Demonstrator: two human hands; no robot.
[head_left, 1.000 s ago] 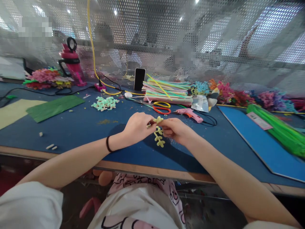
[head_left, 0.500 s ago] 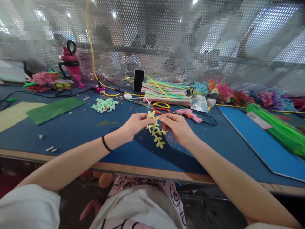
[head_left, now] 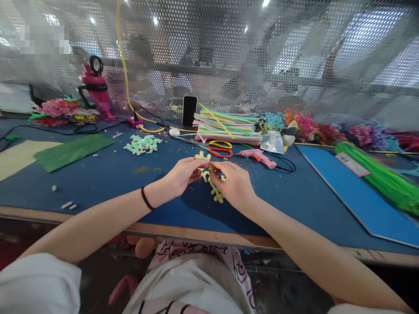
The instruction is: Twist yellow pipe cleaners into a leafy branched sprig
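Observation:
Both of my hands meet on a pale yellow fuzzy flower sprig [head_left: 216, 194], which looks made of pipe cleaner. My left hand [head_left: 183, 175] pinches it near the top, thumb and fingers together. With bent fingers my right hand [head_left: 235, 179] grips it from the other side, covering part of its middle. Small petal clusters stick out above and below the fingers. Behind the hands lie scissors [head_left: 221, 151] with red and yellow handles and a pink glue gun [head_left: 260, 157]. A heap of mint-green fuzzy pieces [head_left: 143, 144] lies to the left.
Pipe cleaners [head_left: 227, 126] are stacked at the back beside an upright phone [head_left: 190, 110]. A pink bottle [head_left: 96, 89] and green sheet [head_left: 73, 151] stand left. On the right are a blue board [head_left: 353, 196] and a green bundle [head_left: 379, 174]. Perforated metal [head_left: 212, 52] rises behind the table.
My right hand has turned inward and moved left over the sprig, hiding more of its middle. The sprig's top has shifted slightly left. My left hand has stayed close to its place.

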